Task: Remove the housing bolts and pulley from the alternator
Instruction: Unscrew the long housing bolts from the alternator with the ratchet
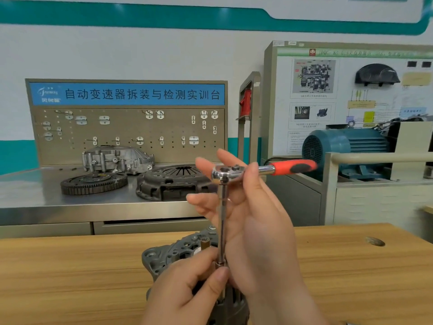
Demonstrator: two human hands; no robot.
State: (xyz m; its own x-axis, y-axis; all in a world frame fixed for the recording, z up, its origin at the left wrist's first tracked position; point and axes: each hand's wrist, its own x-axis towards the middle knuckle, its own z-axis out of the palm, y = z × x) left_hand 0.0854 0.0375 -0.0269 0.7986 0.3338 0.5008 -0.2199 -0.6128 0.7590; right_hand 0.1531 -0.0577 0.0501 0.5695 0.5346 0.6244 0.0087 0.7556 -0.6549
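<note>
Fingers (218,283) of the left hand (185,296) pinch the foot of the extension (222,219), which stands upright on the alternator (164,256) just beneath them. Above, the right hand (255,221) spreads nearly straight fingers behind the ratchet (264,170) head, thumb across its neck.

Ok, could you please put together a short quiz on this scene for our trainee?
1. Multiple choice: what colour is the grip of the ratchet? A) blue B) red and black C) yellow
2. True or false: the alternator sits on the metal bench by the pegboard.
3. Fill in: the left hand pinches the lower end of the upright ____ under the ratchet head.

Key
1. B
2. False: it sits on the wooden table.
3. extension bar
</note>
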